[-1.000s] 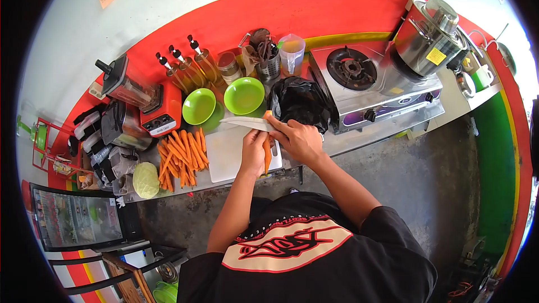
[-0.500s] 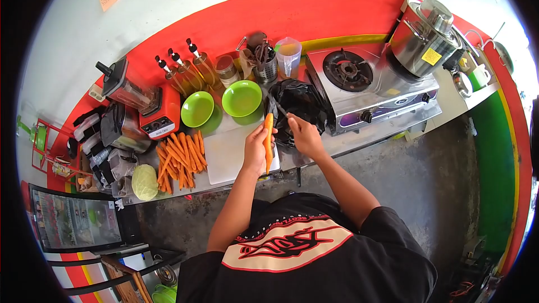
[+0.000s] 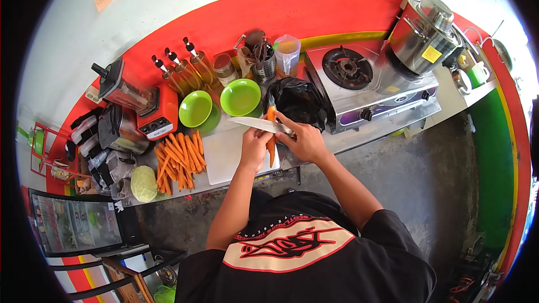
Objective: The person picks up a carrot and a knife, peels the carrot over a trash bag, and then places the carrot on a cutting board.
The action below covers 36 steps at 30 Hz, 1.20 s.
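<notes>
A carrot [image 3: 272,148] points up and down between my two hands, over the right edge of a white cutting board [image 3: 222,157]. My left hand [image 3: 254,148] is closed around the carrot from the left side. The fingers of my right hand [image 3: 306,141] are wrapped on the handle of a knife [image 3: 258,125], whose blade lies across the carrot and points left. Behind the hands sits an open black plastic bag [image 3: 300,101]. Several carrots [image 3: 179,157] are piled left of the board, beside a pale green cabbage [image 3: 144,183].
Two green bowls [image 3: 195,109] [image 3: 240,97] stand behind the board. A red blender [image 3: 160,120], bottles [image 3: 182,70], a utensil holder [image 3: 264,68] and a plastic jug [image 3: 287,56] line the back. To the right are a gas stove [image 3: 370,87] and a steel pot [image 3: 424,39].
The knife has swung from pointing up and away to lying across the carrot, pointing left. My right hand has turned and come closer to my left hand.
</notes>
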Tool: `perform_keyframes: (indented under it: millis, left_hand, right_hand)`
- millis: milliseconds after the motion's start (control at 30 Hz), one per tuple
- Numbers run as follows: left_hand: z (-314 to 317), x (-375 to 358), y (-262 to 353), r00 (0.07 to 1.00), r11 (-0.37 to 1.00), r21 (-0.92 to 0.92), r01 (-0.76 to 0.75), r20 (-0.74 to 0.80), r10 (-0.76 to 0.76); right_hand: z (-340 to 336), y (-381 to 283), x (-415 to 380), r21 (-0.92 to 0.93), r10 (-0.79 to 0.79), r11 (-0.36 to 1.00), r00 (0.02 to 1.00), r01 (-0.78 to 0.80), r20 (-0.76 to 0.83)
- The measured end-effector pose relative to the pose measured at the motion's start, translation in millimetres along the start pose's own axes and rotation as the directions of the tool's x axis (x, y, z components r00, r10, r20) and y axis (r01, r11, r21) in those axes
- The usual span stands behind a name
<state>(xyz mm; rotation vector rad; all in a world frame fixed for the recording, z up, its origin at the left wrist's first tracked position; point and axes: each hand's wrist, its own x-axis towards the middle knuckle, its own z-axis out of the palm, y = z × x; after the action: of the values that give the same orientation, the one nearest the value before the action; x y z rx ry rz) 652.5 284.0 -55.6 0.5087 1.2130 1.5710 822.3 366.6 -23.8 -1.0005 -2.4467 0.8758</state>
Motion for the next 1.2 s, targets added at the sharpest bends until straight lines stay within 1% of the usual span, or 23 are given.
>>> perform_keyframes:
  millis: [33,100,167,300,400,467,567,633,700,733,767,800,833,900,967,1033,1100,1200]
  left_hand:
    - [-2.4,-0.7,0.6,1.000,1.000,0.012,-0.015,0.016,0.015]
    - [-5.6,-4.4,4.3,0.999,1.000,0.022,-0.022,0.039,0.021]
    - [-7.4,-9.7,13.0,0.994,0.999,0.011,-0.034,0.103,0.033]
    - [-20.4,-11.0,21.3,0.993,0.999,0.018,-0.032,0.118,0.030]
    - [-31.7,-9.0,30.7,0.988,0.999,0.022,-0.037,0.153,0.034]
    - [-35.8,-10.6,40.4,0.986,1.000,-0.004,0.007,0.165,-0.006]
    - [-41.5,-9.5,50.0,0.983,0.999,-0.044,0.021,0.184,-0.012]
    - [-43.9,-11.0,56.3,0.979,0.997,-0.061,0.039,0.202,-0.026]
    - [-44.0,-11.3,62.5,0.987,0.994,-0.112,0.019,0.163,0.000]
    - [-46.7,-9.5,63.7,0.986,0.993,-0.115,0.022,0.168,-0.003]
    - [-49.8,-8.2,64.7,0.981,0.996,-0.094,-0.007,0.194,0.025]
    - [-52.0,-7.5,66.7,0.974,0.997,-0.073,-0.036,0.220,0.051]
    - [-53.6,-7.1,68.8,0.974,0.997,-0.072,-0.031,0.223,0.047]
    - [-55.8,-8.2,73.0,0.977,1.000,-0.029,0.001,0.214,0.005]
    - [-62.8,-7.7,69.7,0.970,0.999,-0.037,-0.001,0.241,0.010]
    - [-63.6,-8.9,74.3,0.963,0.999,-0.045,-0.015,0.268,0.027]
    - [-59.0,-11.9,79.4,0.974,0.998,-0.055,-0.034,0.224,0.045]
    - [-55.0,-11.8,84.2,0.972,0.998,-0.030,-0.061,0.226,0.066]
  right_hand:
    - [0.9,-1.9,0.1,-0.001,0.007,1.000,1.000,-0.007,0.001]
    - [2.5,-6.6,0.8,-0.061,-0.054,0.997,0.998,0.052,-0.026]
    - [2.5,-14.7,2.2,-0.062,-0.036,0.998,0.999,0.034,-0.026]
    - [3.6,-34.6,6.6,-0.053,0.001,0.999,1.000,-0.002,-0.014]
    - [8.5,-48.2,11.8,-0.104,-0.004,0.995,0.999,-0.001,-0.045]
    - [6.9,-59.1,14.1,-0.118,0.007,0.993,0.999,-0.013,-0.048]
    - [8.5,-70.3,17.9,-0.166,0.020,0.986,0.999,-0.027,-0.045]
    - [12.4,-74.6,19.1,-0.106,0.007,0.994,0.996,-0.017,-0.090]
    - [14.0,-82.0,19.7,-0.104,0.012,0.994,0.994,-0.023,-0.107]
    - [13.9,-86.7,20.9,-0.097,0.006,0.995,0.992,-0.018,-0.126]
    - [12.5,-91.5,22.3,-0.100,0.010,0.995,0.992,-0.023,-0.127]
    - [9.8,-96.9,23.5,-0.090,0.051,0.994,0.994,-0.060,-0.097]
    - [8.4,-100.9,24.6,-0.080,0.093,0.992,0.993,-0.098,-0.067]
    - [9.3,-104.4,26.4,-0.078,0.109,0.990,0.991,-0.114,-0.072]
    - [9.8,-108.2,25.6,-0.073,0.120,0.989,0.990,-0.126,-0.077]
    - [8.3,-111.4,26.0,-0.064,0.092,0.993,0.992,-0.097,-0.081]
    - [6.9,-111.8,27.0,-0.066,0.078,0.994,0.993,-0.084,-0.087]
    - [2.7,-110.8,28.5,-0.075,0.065,0.995,0.994,-0.072,-0.083]
